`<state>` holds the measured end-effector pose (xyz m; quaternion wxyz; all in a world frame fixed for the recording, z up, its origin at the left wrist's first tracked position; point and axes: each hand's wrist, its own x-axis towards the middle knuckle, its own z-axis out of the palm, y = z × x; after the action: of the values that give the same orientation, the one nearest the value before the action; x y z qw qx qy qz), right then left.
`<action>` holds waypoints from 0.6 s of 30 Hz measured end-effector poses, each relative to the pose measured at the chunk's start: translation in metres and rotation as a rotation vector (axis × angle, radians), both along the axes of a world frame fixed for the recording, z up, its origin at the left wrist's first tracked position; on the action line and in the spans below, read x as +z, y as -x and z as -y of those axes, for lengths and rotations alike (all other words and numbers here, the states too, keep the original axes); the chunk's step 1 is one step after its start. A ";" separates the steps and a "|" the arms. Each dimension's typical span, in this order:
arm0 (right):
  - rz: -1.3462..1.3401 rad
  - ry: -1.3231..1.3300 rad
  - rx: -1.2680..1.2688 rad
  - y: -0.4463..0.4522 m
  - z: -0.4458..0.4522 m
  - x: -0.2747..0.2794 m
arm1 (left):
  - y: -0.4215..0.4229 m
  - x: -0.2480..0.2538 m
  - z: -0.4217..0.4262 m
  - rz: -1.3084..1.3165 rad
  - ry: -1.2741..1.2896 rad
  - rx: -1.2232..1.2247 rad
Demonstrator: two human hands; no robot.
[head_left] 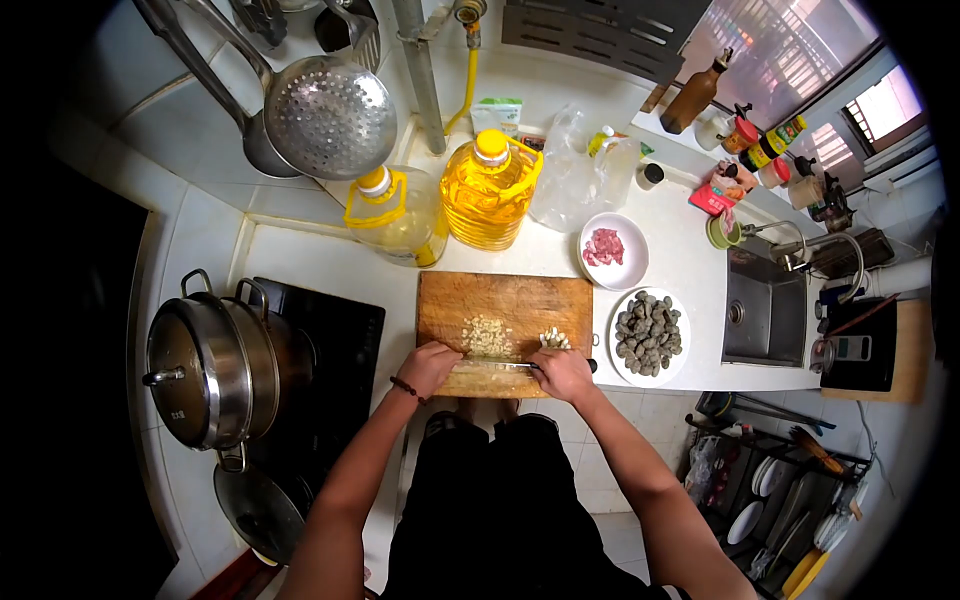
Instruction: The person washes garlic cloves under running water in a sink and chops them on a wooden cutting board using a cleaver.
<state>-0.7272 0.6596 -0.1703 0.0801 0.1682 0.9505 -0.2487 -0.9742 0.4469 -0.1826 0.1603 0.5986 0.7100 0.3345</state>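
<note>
A wooden cutting board point(505, 292) lies on the counter in front of me. A kitchen knife point(497, 364) spans its near part sideways, its dark handle end pointing right. My right hand point(562, 372) is closed around the knife near the handle. At the other end, my left hand point(430, 368), with a beaded bracelet at the wrist, is closed at the blade's tip; its fingertips are partly hidden. Just beyond the blade lies a spread of chopped garlic point(487, 336). A small heap of larger garlic pieces point(555, 339) sits beside my right hand.
Right of the board stand a plate of shellfish point(650, 337) and a bowl of raw meat point(604, 254). Oil jugs point(490, 195) stand behind it. A lidded steel pot point(215, 370) is on the dark cooktop point(350, 330) at left. The sink point(765, 305) is far right.
</note>
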 end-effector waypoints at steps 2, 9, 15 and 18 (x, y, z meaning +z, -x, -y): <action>-0.004 0.001 0.002 -0.003 0.002 0.009 | -0.003 0.011 0.004 -0.002 0.022 0.000; 0.024 -0.006 0.014 -0.010 0.011 0.011 | -0.013 0.003 0.016 0.017 0.022 0.002; 0.021 -0.001 0.018 -0.012 0.011 -0.007 | -0.012 -0.013 0.014 0.021 0.003 -0.006; 0.003 -0.008 0.012 -0.011 0.010 -0.002 | -0.012 -0.006 0.012 0.022 -0.008 0.002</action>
<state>-0.7161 0.6496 -0.1724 0.0824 0.1635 0.9523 -0.2442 -0.9626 0.4347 -0.1891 0.1652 0.5950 0.7073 0.3440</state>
